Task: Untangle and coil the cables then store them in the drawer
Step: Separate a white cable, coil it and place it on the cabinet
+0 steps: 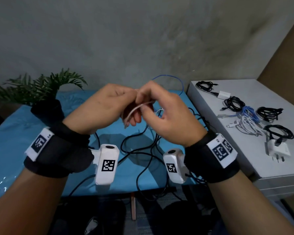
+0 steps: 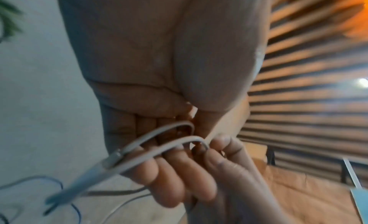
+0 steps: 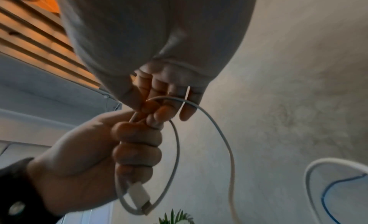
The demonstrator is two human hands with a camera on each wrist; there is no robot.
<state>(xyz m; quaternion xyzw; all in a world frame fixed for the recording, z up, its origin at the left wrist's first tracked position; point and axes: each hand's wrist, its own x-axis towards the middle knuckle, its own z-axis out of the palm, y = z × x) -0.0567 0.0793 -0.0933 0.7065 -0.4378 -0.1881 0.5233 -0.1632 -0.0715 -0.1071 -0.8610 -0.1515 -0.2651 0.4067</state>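
Both hands are raised close together above the blue table (image 1: 20, 136). My left hand (image 1: 126, 109) grips a small coil of white cable (image 1: 137, 107) in its curled fingers. In the right wrist view the coil (image 3: 176, 150) hangs below the left fist (image 3: 137, 148), with its white USB plug (image 3: 139, 194) at the bottom. My right hand (image 1: 143, 103) pinches the cable's loose run beside the left fingers. The left wrist view shows two cable loops (image 2: 159, 133) lying over the left fingers (image 2: 171, 177). A tangle of black cables (image 1: 143, 150) lies on the table underneath.
A white cabinet (image 1: 210, 102) stands at the right with several coiled cables (image 1: 248, 116) and white chargers (image 1: 278, 148) on top. A blue cable (image 1: 175, 78) arcs up behind the hands. A potted plant (image 1: 41, 89) sits at the table's back left corner.
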